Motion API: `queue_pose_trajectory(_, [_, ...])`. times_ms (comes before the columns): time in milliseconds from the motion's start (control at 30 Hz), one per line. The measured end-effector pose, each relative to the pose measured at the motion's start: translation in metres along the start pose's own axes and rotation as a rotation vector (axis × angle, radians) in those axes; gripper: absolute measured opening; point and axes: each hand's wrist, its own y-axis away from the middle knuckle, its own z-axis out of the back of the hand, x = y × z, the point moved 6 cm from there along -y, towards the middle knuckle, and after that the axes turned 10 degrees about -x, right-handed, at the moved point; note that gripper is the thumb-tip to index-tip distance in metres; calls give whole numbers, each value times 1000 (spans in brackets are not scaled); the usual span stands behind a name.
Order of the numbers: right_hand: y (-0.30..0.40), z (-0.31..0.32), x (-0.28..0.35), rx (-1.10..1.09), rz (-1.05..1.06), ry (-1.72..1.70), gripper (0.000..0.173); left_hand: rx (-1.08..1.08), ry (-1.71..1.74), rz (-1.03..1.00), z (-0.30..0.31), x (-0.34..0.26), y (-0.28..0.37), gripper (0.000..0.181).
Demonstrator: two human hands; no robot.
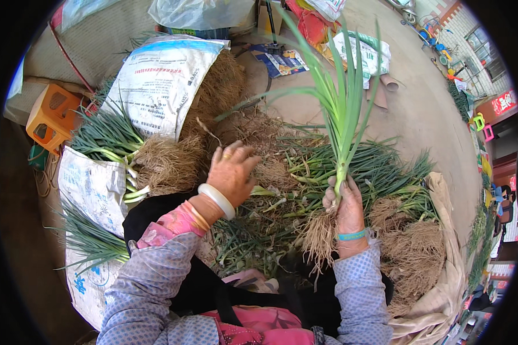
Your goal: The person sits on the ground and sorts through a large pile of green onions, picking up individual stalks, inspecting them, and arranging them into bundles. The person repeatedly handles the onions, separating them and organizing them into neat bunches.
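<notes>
In my right hand (pixel 349 202) a green onion plant (pixel 342 142) stands nearly upright, gripped at its pale base. Its long leaves rise above the hand, and its roots (pixel 320 237) hang below. My left hand (pixel 234 172), with a white bangle (pixel 217 200) at the wrist, is apart from that plant, fingers loosely spread, palm hidden. A thin pale strip (pixel 209 131) shows just beyond its fingertips; I cannot tell whether they touch. Below and between the hands lie loose green leaves and trimmings (pixel 250 241). Heaped green onions (pixel 371 164) lie beyond my right hand.
At left, bundled green onions with bushy roots (pixel 170 164) lie by white printed sacks (pixel 159 82). An orange plastic stool (pixel 54 116) stands further left. Rooted onions (pixel 414 250) rest on beige cloth (pixel 446 258) at right. A black pole (pixel 272 21) stands on blue cardboard (pixel 280 60).
</notes>
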Motion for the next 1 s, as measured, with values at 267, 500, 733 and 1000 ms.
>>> queue_pose_trajectory(267, [36, -56, -52, 213, -318, 73, 38, 353, 1754, 747, -26, -29, -9, 53])
queue_pose_trajectory(500, [30, -39, -73, -125, -149, 101, 23, 154, 1721, 813, -52, -38, 3, 25])
queue_pose_trajectory(733, [34, -32, -61, -228, -157, -105, 13, -50, 1766, 1150, -57, -19, 9, 17])
queue_pose_trajectory(1000, [101, -14, -102, 39, -543, 13, 14, -539, 1721, 1162, -15, 62, -3, 26])
